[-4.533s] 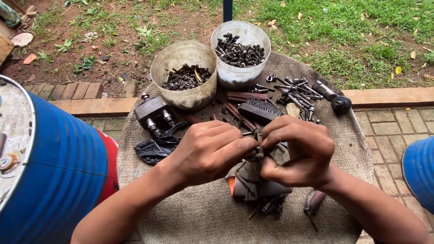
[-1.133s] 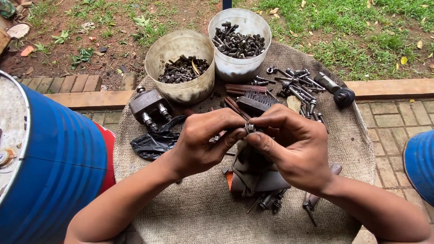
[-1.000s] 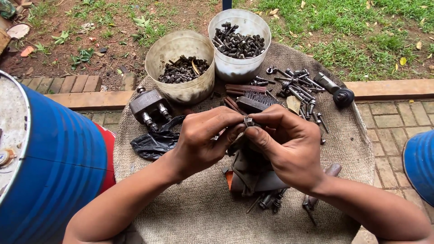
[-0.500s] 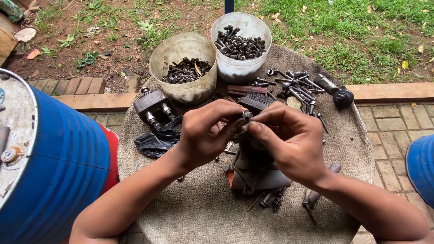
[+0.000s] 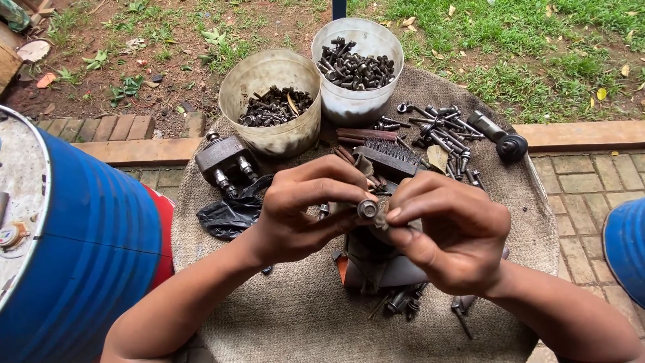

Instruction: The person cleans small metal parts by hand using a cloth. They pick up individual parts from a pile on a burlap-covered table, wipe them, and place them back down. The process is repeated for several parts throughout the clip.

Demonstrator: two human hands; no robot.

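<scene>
A round work surface draped in coarse grey-brown burlap [image 5: 302,316] stands outdoors, with brick paving, bare soil and grass behind it. Above the middle of the burlap the left hand [image 5: 302,212] and the right hand [image 5: 447,228] meet fingertip to fingertip, both pinched on a small dark metal bolt with a round head [image 5: 367,209]; the right fingers also press a scrap of dirty grey cloth [image 5: 384,216] against it. The bolt is held off the burlap, its head turned toward the camera.

Directly under the bolt lies a heap of dark rusty metal parts [image 5: 376,265]. Just beyond the bolt sits a dark wire brush [image 5: 388,158], and to the brush's right a scatter of loose black bolts [image 5: 440,131]. Behind the brush stand two round plastic tubs: a stained beige one [image 5: 269,138] holding small screws and a white one [image 5: 359,104] filled with black bolts. Left of the bolt rest a rusty brown metal clamp block [image 5: 222,158] and a crumpled black plastic bag [image 5: 232,212]. Far left of the bolt stands a large blue drum [image 5: 87,255].
</scene>
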